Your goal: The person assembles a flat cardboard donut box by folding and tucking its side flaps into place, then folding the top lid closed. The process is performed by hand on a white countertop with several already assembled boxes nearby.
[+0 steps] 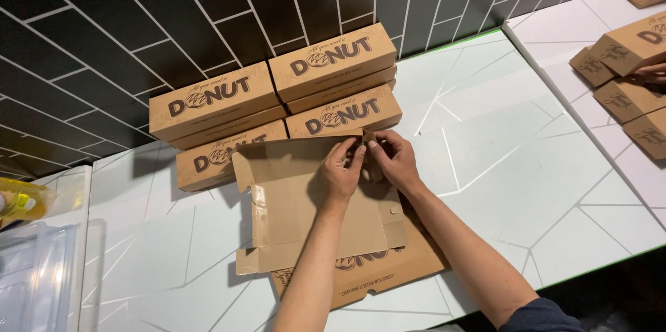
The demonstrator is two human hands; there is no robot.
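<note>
The half-folded cardboard box (305, 207) lies open near the front edge of the white table (527, 186), resting on a flat stack of unfolded box blanks (388, 273) that juts toward the viewer.

At the far left edge a yellow packet (21, 201) and a clear plastic bin (35, 283) are cut off by the frame, so little of either can be made out. Next comes open tabletop to the left of the box. Behind it, against the black tiled wall (139, 20), a stack of finished brown boxes (277, 103) stands in two columns, just beyond the open box's raised rear flap.

The left hand (342, 174) curls over that rear flap at its right corner, fingers pinched closed on the cardboard. The right hand (395, 160) sits just beside it, touching it, fingers likewise closed on the small corner tab. The tab itself is mostly hidden between the two hands, so how it is folded cannot be told.

Right of the hands lies a broad bare stretch of table. At the far right, on a neighbouring table, more small brown boxes (624, 89) are cut off by the frame, with another person's fingertips (652, 72) barely showing.
</note>
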